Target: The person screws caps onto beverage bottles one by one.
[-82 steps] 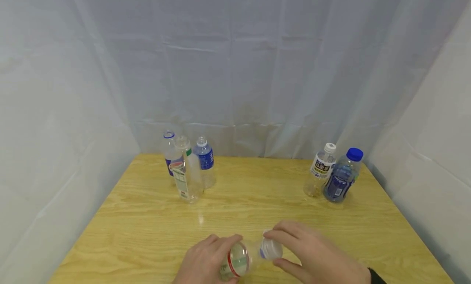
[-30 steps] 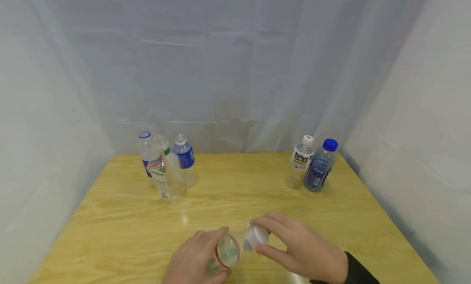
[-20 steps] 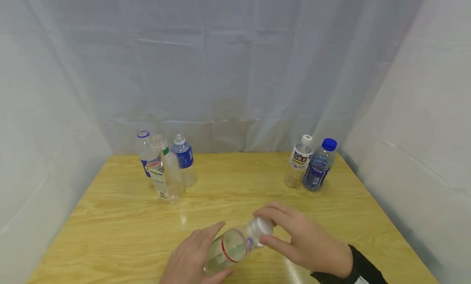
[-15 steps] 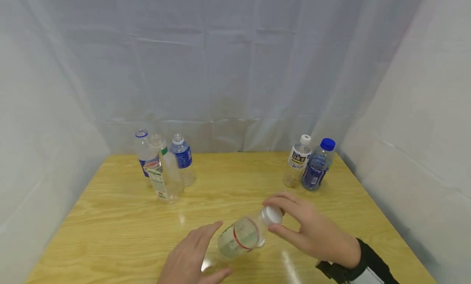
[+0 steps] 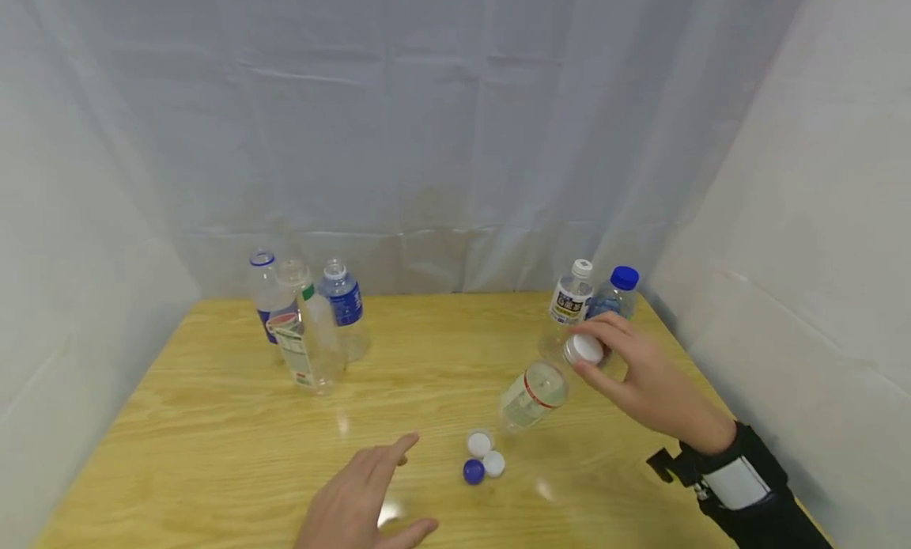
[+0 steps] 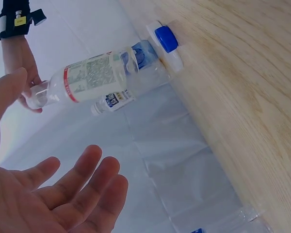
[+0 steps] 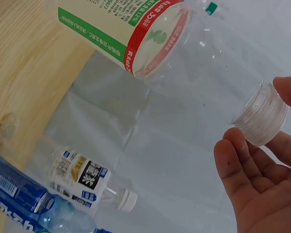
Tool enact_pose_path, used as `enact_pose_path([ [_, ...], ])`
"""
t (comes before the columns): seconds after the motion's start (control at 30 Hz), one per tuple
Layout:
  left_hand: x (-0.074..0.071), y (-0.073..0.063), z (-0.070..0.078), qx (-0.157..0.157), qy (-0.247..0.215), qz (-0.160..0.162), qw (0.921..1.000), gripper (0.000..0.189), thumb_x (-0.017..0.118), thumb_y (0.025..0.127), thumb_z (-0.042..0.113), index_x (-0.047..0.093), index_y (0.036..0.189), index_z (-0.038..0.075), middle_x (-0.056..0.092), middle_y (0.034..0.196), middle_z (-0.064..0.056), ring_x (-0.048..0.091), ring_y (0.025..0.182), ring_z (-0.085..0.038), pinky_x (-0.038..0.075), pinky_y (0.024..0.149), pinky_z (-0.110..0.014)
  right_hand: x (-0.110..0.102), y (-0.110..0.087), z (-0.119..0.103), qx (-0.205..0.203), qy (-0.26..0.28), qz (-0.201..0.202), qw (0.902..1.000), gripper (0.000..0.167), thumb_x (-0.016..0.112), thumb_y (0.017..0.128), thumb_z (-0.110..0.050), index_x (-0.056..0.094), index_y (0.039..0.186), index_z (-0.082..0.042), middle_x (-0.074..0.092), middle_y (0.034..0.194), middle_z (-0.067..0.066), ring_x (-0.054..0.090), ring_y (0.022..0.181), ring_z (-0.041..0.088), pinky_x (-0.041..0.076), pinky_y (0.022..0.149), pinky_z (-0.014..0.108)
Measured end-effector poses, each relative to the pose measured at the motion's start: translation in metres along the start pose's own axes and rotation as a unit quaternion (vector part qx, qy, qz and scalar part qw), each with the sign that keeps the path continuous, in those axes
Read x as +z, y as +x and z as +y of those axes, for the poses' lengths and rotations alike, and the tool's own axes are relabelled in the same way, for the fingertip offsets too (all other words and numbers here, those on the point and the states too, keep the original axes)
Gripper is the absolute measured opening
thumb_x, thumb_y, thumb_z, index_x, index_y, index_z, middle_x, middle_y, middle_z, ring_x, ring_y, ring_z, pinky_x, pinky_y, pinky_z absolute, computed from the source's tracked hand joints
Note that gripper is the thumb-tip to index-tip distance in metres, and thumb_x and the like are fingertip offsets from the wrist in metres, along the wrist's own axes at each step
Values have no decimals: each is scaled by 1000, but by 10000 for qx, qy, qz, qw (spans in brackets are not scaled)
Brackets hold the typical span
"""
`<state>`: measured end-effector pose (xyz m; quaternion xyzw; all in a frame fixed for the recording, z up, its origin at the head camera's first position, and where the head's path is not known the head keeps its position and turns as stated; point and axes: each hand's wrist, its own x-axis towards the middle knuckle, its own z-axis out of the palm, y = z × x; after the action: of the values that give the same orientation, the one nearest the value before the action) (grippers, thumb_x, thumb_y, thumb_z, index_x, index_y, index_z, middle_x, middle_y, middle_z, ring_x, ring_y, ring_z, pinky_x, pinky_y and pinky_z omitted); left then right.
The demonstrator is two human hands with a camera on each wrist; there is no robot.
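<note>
My right hand [image 5: 644, 379] pinches the whitish cap [image 5: 585, 350] at the top of a clear plastic bottle [image 5: 530, 397] with a red-banded label. The bottle leans, its neck toward the right; whether its base touches the table, I cannot tell. In the right wrist view the fingers and thumb are around that ribbed cap [image 7: 264, 116]. My left hand [image 5: 359, 494] is apart from the bottle, fingers spread and holding nothing. Between the hands, on the table, lie two white caps [image 5: 480, 444] and a blue cap [image 5: 474, 471].
At the back right stand a white-capped bottle [image 5: 569, 302] and a blue-capped bottle [image 5: 615, 294], partly hidden by my right hand. Three uncapped bottles stand at the back left, including a blue-labelled bottle [image 5: 345, 308]. Pale sheeting [image 5: 427, 138] encloses the wooden table [image 5: 213, 454].
My left hand has let go of the bottle. The right hand has carried it away by its cap, toward the back right. The loose caps have come into full view.
</note>
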<state>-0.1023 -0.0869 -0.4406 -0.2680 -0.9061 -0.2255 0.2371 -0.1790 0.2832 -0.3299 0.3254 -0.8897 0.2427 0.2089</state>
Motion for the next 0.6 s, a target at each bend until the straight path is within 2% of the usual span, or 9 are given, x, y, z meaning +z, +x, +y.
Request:
enact_pose_path([
  [0.2, -1, -1, 2, -160, -71, -27, 9998, 80, 76, 75, 68, 61, 136, 19, 65, 102, 13, 62, 90, -3, 49, 59, -18, -4, 1, 27, 248, -341, 115, 9990, 39, 75, 88, -3, 65, 125, -5, 63, 112, 2, 53, 88, 6, 49, 69, 19],
  [0.33, -2, -2, 2, -266, -116, -79, 9995, 73, 77, 76, 65, 63, 132, 20, 66, 101, 14, 61, 90, -2, 49, 59, -17, -6, 1, 44, 373, -410, 203, 9983, 37, 74, 87, -3, 66, 123, -3, 62, 105, 1, 50, 83, 8, 45, 67, 19],
  [0.43, -1, -3, 1, -252, -123, -58, 9996, 70, 81, 75, 60, 65, 129, 20, 66, 101, 14, 61, 90, -2, 49, 59, -17, -8, 0, 54, 622, -417, 84, 9972, 37, 72, 91, -6, 65, 127, -4, 62, 112, 3, 51, 86, 9, 46, 69, 20],
  [0.6, 0, -5, 1, -223, -36, -24, 9997, 66, 86, 70, 53, 67, 125, 20, 66, 99, 14, 61, 89, -3, 47, 57, -16, -11, 2, 67, 1016, -520, -207, 9933, 37, 66, 96, -12, 61, 132, -3, 61, 123, 11, 56, 93, 17, 49, 73, 29],
])
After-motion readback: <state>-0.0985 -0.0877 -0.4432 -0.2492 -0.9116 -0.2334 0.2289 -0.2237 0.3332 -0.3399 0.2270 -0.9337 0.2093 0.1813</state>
